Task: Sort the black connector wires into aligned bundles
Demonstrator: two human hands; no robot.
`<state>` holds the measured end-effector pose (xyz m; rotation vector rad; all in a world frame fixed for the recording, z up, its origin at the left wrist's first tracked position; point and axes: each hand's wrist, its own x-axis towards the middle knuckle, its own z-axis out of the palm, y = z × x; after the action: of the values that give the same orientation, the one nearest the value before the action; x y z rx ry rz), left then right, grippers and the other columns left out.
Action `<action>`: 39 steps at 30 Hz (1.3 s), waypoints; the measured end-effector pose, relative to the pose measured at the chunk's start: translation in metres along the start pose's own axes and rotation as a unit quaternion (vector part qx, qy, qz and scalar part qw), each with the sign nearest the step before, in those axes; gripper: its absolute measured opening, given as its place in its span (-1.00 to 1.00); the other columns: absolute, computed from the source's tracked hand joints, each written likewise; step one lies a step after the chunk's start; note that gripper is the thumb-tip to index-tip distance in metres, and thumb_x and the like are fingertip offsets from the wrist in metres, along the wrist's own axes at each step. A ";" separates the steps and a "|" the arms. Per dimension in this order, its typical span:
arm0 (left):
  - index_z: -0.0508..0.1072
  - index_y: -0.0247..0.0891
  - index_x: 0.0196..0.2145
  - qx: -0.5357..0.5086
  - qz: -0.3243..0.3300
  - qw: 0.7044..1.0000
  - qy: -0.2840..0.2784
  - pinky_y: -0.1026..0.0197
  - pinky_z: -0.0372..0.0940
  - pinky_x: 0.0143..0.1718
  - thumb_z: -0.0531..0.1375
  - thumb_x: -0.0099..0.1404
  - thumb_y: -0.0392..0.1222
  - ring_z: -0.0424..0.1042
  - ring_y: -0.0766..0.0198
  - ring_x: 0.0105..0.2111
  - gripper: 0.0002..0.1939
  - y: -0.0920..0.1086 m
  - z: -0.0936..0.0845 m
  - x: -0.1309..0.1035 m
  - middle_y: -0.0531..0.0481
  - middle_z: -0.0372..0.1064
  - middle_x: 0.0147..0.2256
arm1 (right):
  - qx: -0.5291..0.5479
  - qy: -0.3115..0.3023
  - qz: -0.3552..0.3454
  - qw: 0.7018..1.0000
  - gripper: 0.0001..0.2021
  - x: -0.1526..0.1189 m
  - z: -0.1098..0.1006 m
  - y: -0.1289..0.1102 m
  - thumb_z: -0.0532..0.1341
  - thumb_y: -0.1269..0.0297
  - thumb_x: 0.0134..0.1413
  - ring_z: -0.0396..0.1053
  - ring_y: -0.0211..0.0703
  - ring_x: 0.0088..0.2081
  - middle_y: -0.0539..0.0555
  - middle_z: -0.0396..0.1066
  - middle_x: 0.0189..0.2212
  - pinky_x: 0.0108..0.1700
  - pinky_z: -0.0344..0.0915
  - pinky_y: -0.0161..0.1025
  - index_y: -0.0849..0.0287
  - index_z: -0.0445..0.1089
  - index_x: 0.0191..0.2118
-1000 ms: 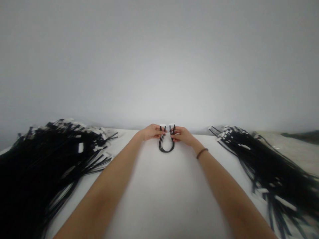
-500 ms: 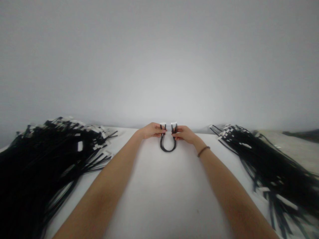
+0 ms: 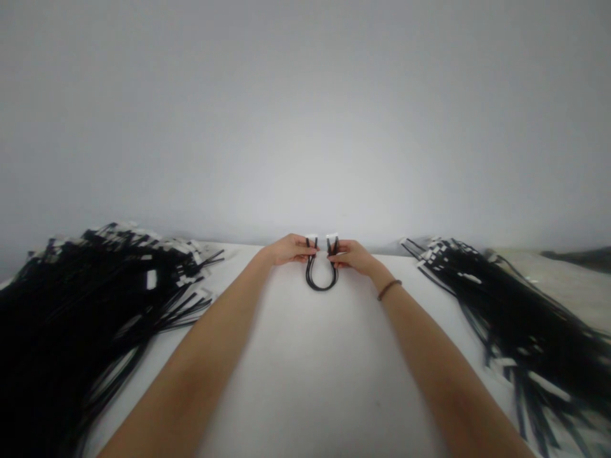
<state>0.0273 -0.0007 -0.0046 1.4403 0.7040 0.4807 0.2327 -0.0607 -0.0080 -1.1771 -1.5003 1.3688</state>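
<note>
Head view: left heap point(image 3: 86, 318) and right heap point(image 3: 515, 312) blurred, cut off by frame. Arms point(image 3: 443, 362) outstretched; left hand point(image 3: 287, 249) and right hand point(image 3: 356, 256) pinch cable point(image 3: 321, 289) between fingers point(image 3: 305, 252).

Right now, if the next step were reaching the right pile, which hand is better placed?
Probably the right hand: it is nearer the right pile, with the left hand farther across, though both hold the looped cable.

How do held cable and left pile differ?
The held cable is small and bent into a U; the left pile is a far larger heap.
The left hand and right hand grip the held cable; the left pile lies on the table.
Both are black and white.
</note>
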 end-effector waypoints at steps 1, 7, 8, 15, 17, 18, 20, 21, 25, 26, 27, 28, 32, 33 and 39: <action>0.40 -0.39 -0.35 -0.001 0.000 1.000 -0.001 0.37 0.19 -0.47 0.30 -0.11 -0.18 0.25 0.48 -0.50 -0.67 0.000 0.000 0.000 0.00 0.29 -0.44 | -0.002 -0.001 -0.001 1.000 -0.73 0.000 0.000 -0.001 0.28 0.41 -0.31 0.29 -0.41 -0.56 0.05 0.35 -0.42 -0.47 0.32 -0.40 0.28 0.32 -0.34; 0.40 -0.39 -0.37 -0.004 0.001 1.000 0.001 0.36 0.19 -0.47 0.31 -0.13 -0.17 0.24 0.48 -0.52 -0.66 0.000 0.000 -0.001 0.02 0.29 -0.46 | 0.003 0.005 0.010 1.000 -0.75 -0.001 0.001 -0.002 0.28 0.42 -0.31 0.30 -0.39 -0.56 0.04 0.34 -0.46 -0.46 0.32 -0.40 0.28 0.32 -0.36; 0.40 -0.39 -0.37 -0.004 0.001 1.000 0.003 0.36 0.19 -0.47 0.31 -0.13 -0.17 0.24 0.48 -0.51 -0.66 0.000 0.000 -0.001 0.02 0.29 -0.46 | 0.003 0.006 0.011 1.000 -0.75 0.000 0.001 -0.001 0.28 0.43 -0.31 0.30 -0.39 -0.56 0.04 0.34 -0.46 -0.46 0.33 -0.39 0.28 0.32 -0.37; 0.40 -0.39 -0.36 -0.010 -0.001 1.000 0.002 0.37 0.18 -0.47 0.31 -0.13 -0.18 0.24 0.48 -0.51 -0.65 0.000 0.000 -0.001 0.01 0.29 -0.46 | -0.002 0.006 0.008 1.000 -0.75 -0.001 0.002 -0.002 0.27 0.43 -0.31 0.29 -0.40 -0.56 0.02 0.33 -0.46 -0.47 0.32 -0.40 0.27 0.32 -0.36; 0.40 -0.39 -0.36 -0.010 0.000 1.000 -0.002 0.37 0.18 -0.47 0.31 -0.13 -0.19 0.24 0.49 -0.52 -0.66 0.000 0.000 -0.001 0.01 0.29 -0.46 | 0.001 0.003 0.006 1.000 -0.74 -0.001 0.002 -0.002 0.28 0.43 -0.31 0.29 -0.40 -0.56 0.02 0.33 -0.44 -0.47 0.33 -0.40 0.26 0.32 -0.35; 0.40 -0.40 -0.36 -0.008 0.002 1.000 -0.003 0.37 0.18 -0.48 0.31 -0.12 -0.19 0.24 0.49 -0.52 -0.66 -0.001 0.000 -0.001 0.01 0.29 -0.46 | 0.002 0.002 0.005 1.000 -0.74 -0.001 0.002 -0.002 0.28 0.43 -0.31 0.29 -0.40 -0.55 0.02 0.33 -0.44 -0.46 0.33 -0.41 0.26 0.32 -0.34; 0.40 -0.41 -0.36 -0.003 0.005 1.000 -0.004 0.37 0.19 -0.48 0.30 -0.11 -0.18 0.23 0.49 -0.53 -0.66 0.000 0.000 -0.001 0.00 0.29 -0.46 | 0.005 0.002 0.005 1.000 -0.73 0.000 0.001 -0.001 0.28 0.43 -0.31 0.29 -0.40 -0.55 0.02 0.33 -0.43 -0.46 0.33 -0.41 0.25 0.32 -0.34; 0.40 -0.41 -0.36 -0.001 0.006 1.000 -0.003 0.37 0.19 -0.48 0.30 -0.11 -0.18 0.23 0.49 -0.53 -0.66 0.000 0.000 -0.001 0.00 0.29 -0.46 | 0.006 0.002 0.006 1.000 -0.72 0.000 0.001 0.000 0.28 0.43 -0.31 0.28 -0.40 -0.55 0.02 0.33 -0.43 -0.46 0.33 -0.41 0.24 0.32 -0.33; 0.40 -0.41 -0.36 -0.003 0.003 1.000 0.001 0.36 0.20 -0.48 0.31 -0.13 -0.17 0.23 0.48 -0.53 -0.65 0.000 0.000 -0.001 -0.01 0.29 -0.46 | 0.004 0.005 0.009 1.000 -0.71 0.001 0.001 0.001 0.29 0.42 -0.32 0.28 -0.41 -0.55 0.03 0.34 -0.43 -0.46 0.33 -0.41 0.24 0.33 -0.32; 0.40 -0.41 -0.36 -0.004 0.003 1.000 0.003 0.36 0.20 -0.48 0.31 -0.13 -0.17 0.23 0.47 -0.52 -0.65 -0.001 0.000 0.000 -0.01 0.29 -0.46 | 0.004 0.006 0.010 1.000 -0.71 0.001 0.001 0.001 0.29 0.42 -0.32 0.28 -0.41 -0.55 0.03 0.34 -0.43 -0.46 0.33 -0.41 0.24 0.33 -0.32; 0.40 -0.41 -0.36 -0.005 0.002 1.000 0.005 0.36 0.20 -0.48 0.31 -0.14 -0.17 0.23 0.47 -0.52 -0.64 -0.001 0.000 0.000 -0.01 0.29 -0.46 | 0.005 0.006 0.011 1.000 -0.71 0.001 0.001 0.001 0.29 0.42 -0.32 0.28 -0.41 -0.55 0.03 0.34 -0.42 -0.46 0.33 -0.41 0.24 0.32 -0.32; 0.41 -0.41 -0.36 -0.005 0.002 1.000 0.007 0.36 0.20 -0.48 0.31 -0.14 -0.17 0.23 0.47 -0.52 -0.64 -0.001 0.000 0.000 -0.01 0.29 -0.46 | 0.006 0.006 0.011 1.000 -0.71 0.001 0.000 0.001 0.29 0.43 -0.32 0.28 -0.40 -0.55 0.03 0.34 -0.42 -0.46 0.33 -0.41 0.25 0.32 -0.32; 0.41 -0.40 -0.35 -0.008 0.003 1.000 0.005 0.35 0.19 -0.48 0.31 -0.14 -0.17 0.23 0.48 -0.53 -0.64 -0.001 0.000 0.000 -0.01 0.29 -0.45 | 0.010 0.007 0.011 1.000 -0.71 0.001 0.000 0.002 0.29 0.43 -0.32 0.29 -0.40 -0.55 0.03 0.33 -0.43 -0.46 0.34 -0.40 0.24 0.32 -0.32; 0.41 -0.40 -0.35 -0.009 0.003 1.000 0.004 0.35 0.19 -0.48 0.31 -0.14 -0.18 0.23 0.48 -0.53 -0.64 -0.002 0.000 0.000 -0.01 0.30 -0.45 | 0.009 0.009 0.011 1.000 -0.72 0.001 0.000 0.002 0.28 0.43 -0.32 0.29 -0.40 -0.55 0.03 0.33 -0.43 -0.46 0.34 -0.40 0.24 0.32 -0.33; 0.41 -0.38 -0.37 -0.012 -0.004 1.000 -0.004 0.37 0.18 -0.46 0.31 -0.12 -0.19 0.23 0.50 -0.52 -0.67 0.000 -0.001 0.000 0.02 0.29 -0.45 | 0.003 0.011 0.012 1.000 -0.73 0.002 0.000 0.003 0.28 0.42 -0.31 0.29 -0.39 -0.56 0.00 0.32 -0.49 -0.47 0.33 -0.40 0.24 0.31 -0.35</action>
<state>0.0269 -0.0003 -0.0048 1.4156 0.6965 0.4753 0.2323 -0.0585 -0.0114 -1.2056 -1.4699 1.3719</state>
